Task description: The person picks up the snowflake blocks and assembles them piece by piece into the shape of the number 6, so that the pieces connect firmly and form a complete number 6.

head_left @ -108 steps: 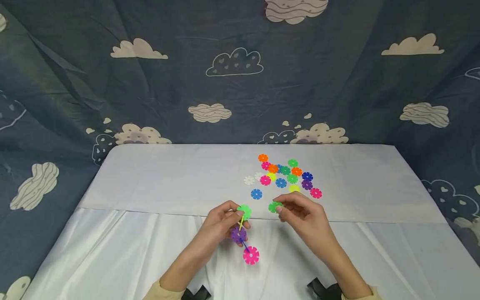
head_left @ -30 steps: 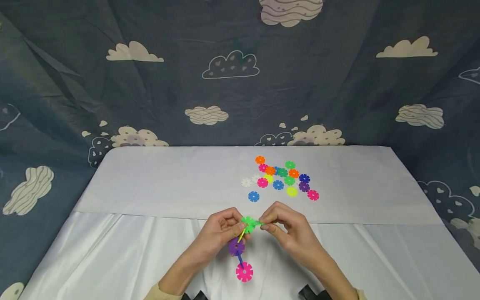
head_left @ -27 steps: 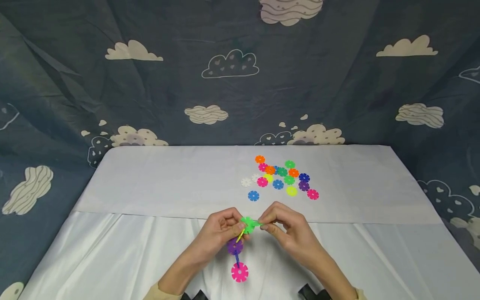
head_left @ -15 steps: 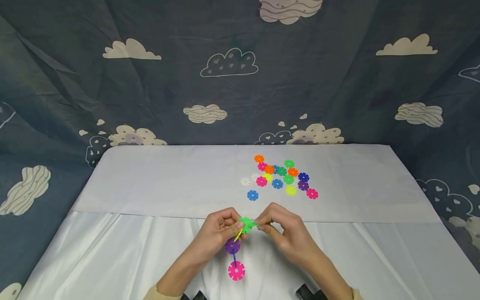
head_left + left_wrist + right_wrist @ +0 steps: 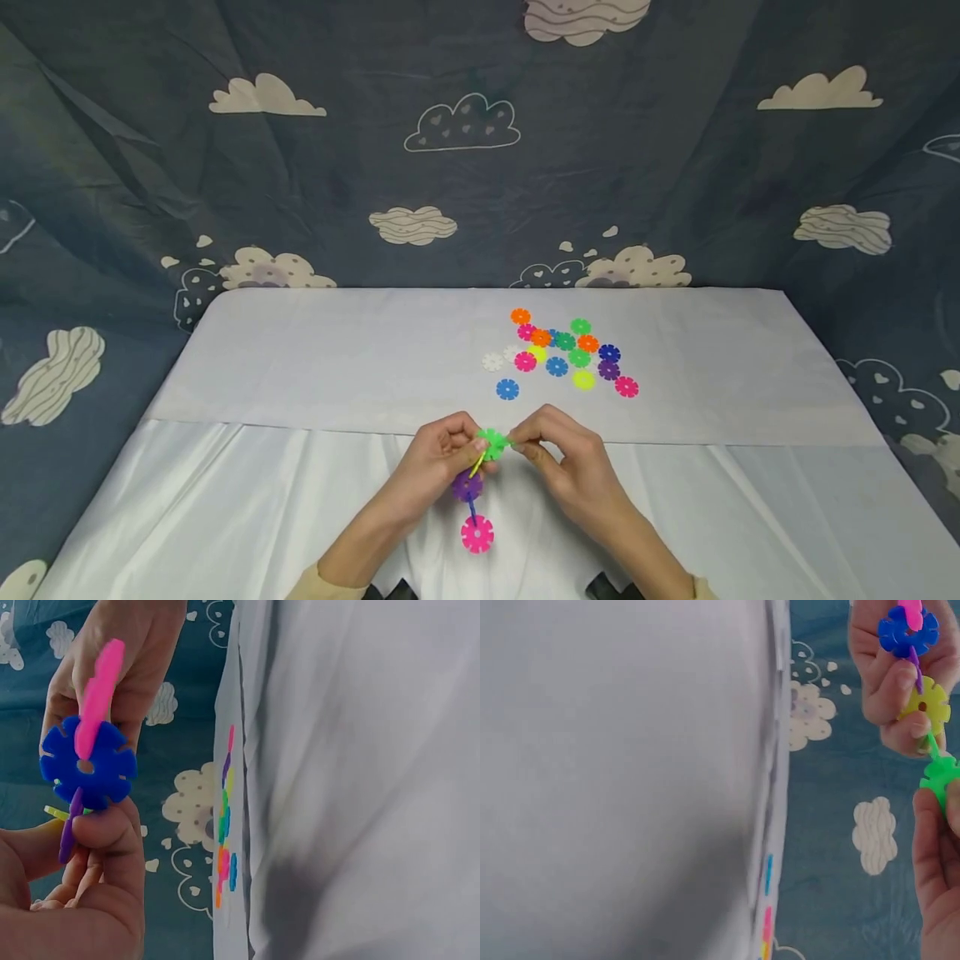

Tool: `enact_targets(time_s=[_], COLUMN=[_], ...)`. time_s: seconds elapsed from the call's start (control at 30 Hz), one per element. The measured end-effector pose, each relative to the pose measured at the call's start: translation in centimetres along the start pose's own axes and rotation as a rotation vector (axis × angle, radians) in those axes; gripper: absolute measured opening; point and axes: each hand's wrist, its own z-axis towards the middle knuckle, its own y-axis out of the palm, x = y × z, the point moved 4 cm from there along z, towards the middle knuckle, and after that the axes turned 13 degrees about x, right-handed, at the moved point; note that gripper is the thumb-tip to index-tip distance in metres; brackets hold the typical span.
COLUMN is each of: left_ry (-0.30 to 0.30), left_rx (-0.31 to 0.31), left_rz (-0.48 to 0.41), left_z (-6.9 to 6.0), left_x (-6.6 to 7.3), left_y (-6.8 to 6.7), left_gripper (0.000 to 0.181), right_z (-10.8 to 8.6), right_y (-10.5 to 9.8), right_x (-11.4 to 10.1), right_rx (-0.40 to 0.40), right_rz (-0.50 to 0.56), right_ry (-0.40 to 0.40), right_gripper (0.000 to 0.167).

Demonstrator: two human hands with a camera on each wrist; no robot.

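Note:
My left hand (image 5: 435,462) pinches a short chain of notched plastic snowflake discs, its thumb near a green disc (image 5: 492,445) and a yellow disc (image 5: 925,705). Below the fingers hang a purple disc (image 5: 467,485), a blue disc (image 5: 88,763) and, lowest in the head view, a pink disc (image 5: 477,534). My right hand (image 5: 573,471) pinches a second green disc (image 5: 940,776) between thumb and index finger. That disc meets the chain's green one at an angle; how deeply their slots engage is hidden.
Loose snowflake discs in several colours lie behind the hands on the white-covered table (image 5: 300,358), among them a blue disc (image 5: 507,389) nearest me and a white disc (image 5: 492,362). A dark cloud-patterned cloth (image 5: 480,183) hangs behind.
The right hand has come left and brought its green disc from apart to against the chain's green disc. Over the last second both hands stay together, and the hanging chain swings slightly.

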Motion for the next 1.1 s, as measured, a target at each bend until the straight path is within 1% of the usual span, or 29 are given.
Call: enact_targets(time_s=[0.13,0.4,0.6,0.7,0.77,0.87,0.97,1.1], left_ry=[0.01,0.031,0.011,0.003,-0.008,-0.018,-0.016,-0.015], left_rx=[0.001,0.004,-0.047,-0.063,-0.058,-0.034,-0.006,0.028], left_rz=[0.009,0.021,0.003,0.002,0.004,0.016,0.031,0.035], left_z=[0.0,-0.1,-0.2,-0.2,-0.2,0.0,0.1,0.2], left_x=[0.0,0.0,0.3,0.3,0.2,0.2,0.3,0.4], left_y=[0.1,0.2,0.2,0.1,0.0,-0.1,-0.1,-0.3], left_gripper=[0.013,0.013,0.014,0.016,0.017,0.017,0.018,0.018], right_z=[-0.2,-0.1,0.1,0.3,0.5,0.8,1.2,2.1], right_y=[0.2,0.2,-0.1,-0.2,-0.4,-1.0,-1.7,-2.1], right_x=[0.1,-0.1,-0.3,-0.5,-0.5,-0.1,0.6,1.6], right_rx=[0.01,0.01,0.011,-0.016,-0.051,-0.109,-0.16,-0.234], right_rz=[-0.01,-0.042,-0.018,-0.009,-0.058,-0.174,-0.284,-0.31], right_ry=[0.005,0.014,0.02,0.023,0.052,0.137,0.219,0.254], right_gripper=[0.025,0.026,0.026,0.029,0.031,0.034,0.032,0.026])
